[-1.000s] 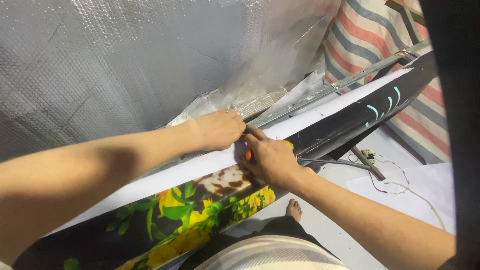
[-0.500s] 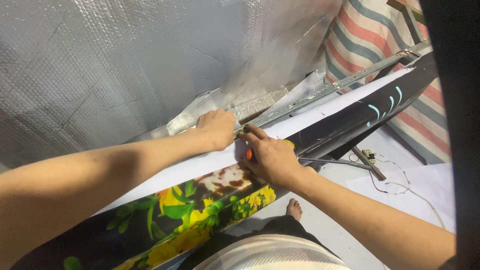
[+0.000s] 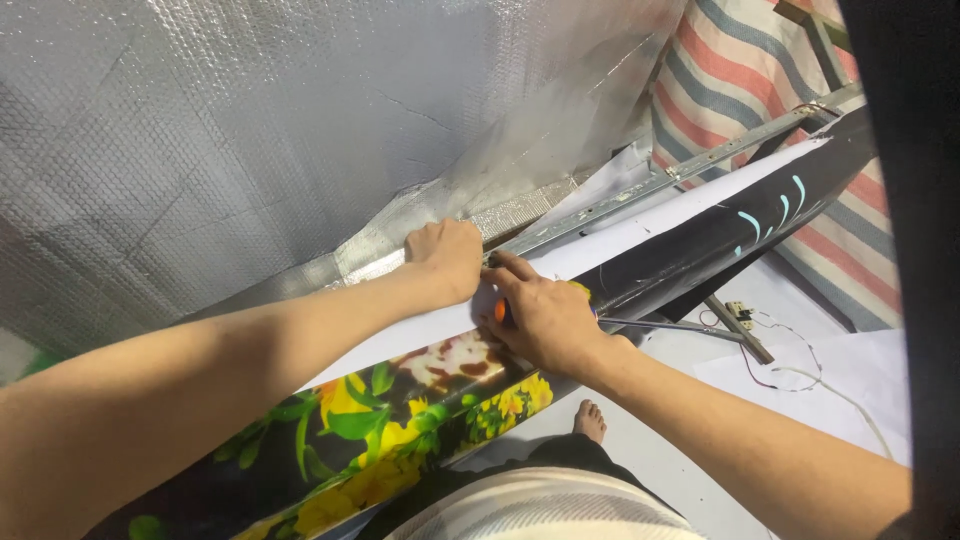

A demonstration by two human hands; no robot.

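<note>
hands: 2 (image 3: 447, 255) (image 3: 540, 315) | metal rail: 1 (image 3: 660, 180) | printed sheet: 1 (image 3: 400, 400) | foot: 1 (image 3: 589, 421)
</note>
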